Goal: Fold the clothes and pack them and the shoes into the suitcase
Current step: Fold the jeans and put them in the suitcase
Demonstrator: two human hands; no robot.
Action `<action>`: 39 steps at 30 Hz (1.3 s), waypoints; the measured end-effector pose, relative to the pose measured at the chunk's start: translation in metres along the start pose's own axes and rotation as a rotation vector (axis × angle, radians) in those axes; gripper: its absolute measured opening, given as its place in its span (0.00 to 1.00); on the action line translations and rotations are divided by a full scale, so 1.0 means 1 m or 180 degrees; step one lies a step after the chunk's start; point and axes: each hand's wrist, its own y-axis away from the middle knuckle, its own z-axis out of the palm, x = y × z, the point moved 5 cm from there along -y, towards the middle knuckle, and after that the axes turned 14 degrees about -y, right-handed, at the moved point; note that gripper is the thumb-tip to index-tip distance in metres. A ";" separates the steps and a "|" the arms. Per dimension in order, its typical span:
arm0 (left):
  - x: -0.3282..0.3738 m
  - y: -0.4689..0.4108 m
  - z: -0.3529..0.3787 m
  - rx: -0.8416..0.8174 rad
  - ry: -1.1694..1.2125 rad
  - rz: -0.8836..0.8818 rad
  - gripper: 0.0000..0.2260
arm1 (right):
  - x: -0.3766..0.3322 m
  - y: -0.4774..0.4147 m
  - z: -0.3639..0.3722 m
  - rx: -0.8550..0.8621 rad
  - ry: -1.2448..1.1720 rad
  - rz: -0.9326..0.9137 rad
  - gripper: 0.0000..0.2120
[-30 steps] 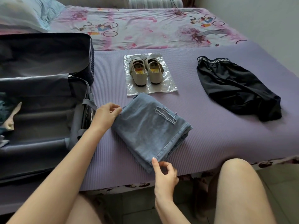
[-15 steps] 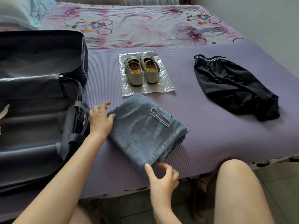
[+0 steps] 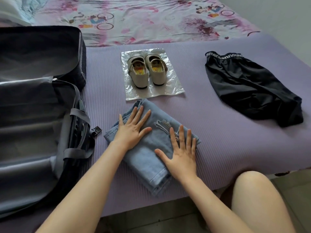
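Note:
Folded light-blue jeans (image 3: 146, 158) with a ripped patch lie on the purple mat near the front edge. My left hand (image 3: 133, 128) rests flat on their far left part, fingers spread. My right hand (image 3: 181, 155) lies flat on their near right part, fingers spread too. Behind the jeans a pair of beige shoes (image 3: 146, 71) stands on a clear plastic sheet (image 3: 173, 88). Black shorts (image 3: 252, 91) with a lettered waistband lie unfolded at the right. The dark open suitcase (image 3: 33, 132) fills the left side.
The purple mat (image 3: 210, 132) covers the near part of a bed with a pink patterned sheet (image 3: 151, 21). A pillow (image 3: 13, 12) lies at the far left. My bare knee (image 3: 255, 190) is at the front right, beside the bed's edge.
Both hands left the jeans' edges and now press flat on top of them. The view has shifted closer and slightly down.

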 end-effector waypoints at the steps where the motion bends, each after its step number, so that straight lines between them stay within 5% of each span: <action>1: 0.000 -0.001 0.005 -0.0022 0.0056 -0.0020 0.36 | 0.003 -0.004 0.002 -0.0110 -0.0010 0.0042 0.45; 6: -0.002 -0.005 0.002 -0.0120 0.0375 -0.0066 0.37 | -0.001 -0.004 0.000 -0.0151 -0.0516 0.0180 0.45; 10: -0.021 0.001 -0.014 -0.0412 0.0523 -0.0849 0.35 | -0.008 0.033 -0.002 0.0352 -0.2234 0.1152 0.49; 14: -0.034 0.006 -0.020 -0.0719 0.1015 -0.0932 0.38 | -0.027 0.063 0.004 0.0659 -0.3412 0.1570 0.53; 21: -0.042 0.028 -0.034 -0.0795 0.2032 -0.0908 0.35 | 0.000 0.049 0.014 0.0823 -0.3537 0.2333 0.48; 30: -0.033 0.057 -0.079 0.0151 0.2743 -0.0857 0.30 | -0.007 0.050 -0.004 0.0751 -0.4031 0.1891 0.37; 39: -0.117 0.132 -0.164 0.1224 0.3315 -0.1188 0.26 | -0.128 0.025 -0.080 0.0388 -0.4014 0.0443 0.36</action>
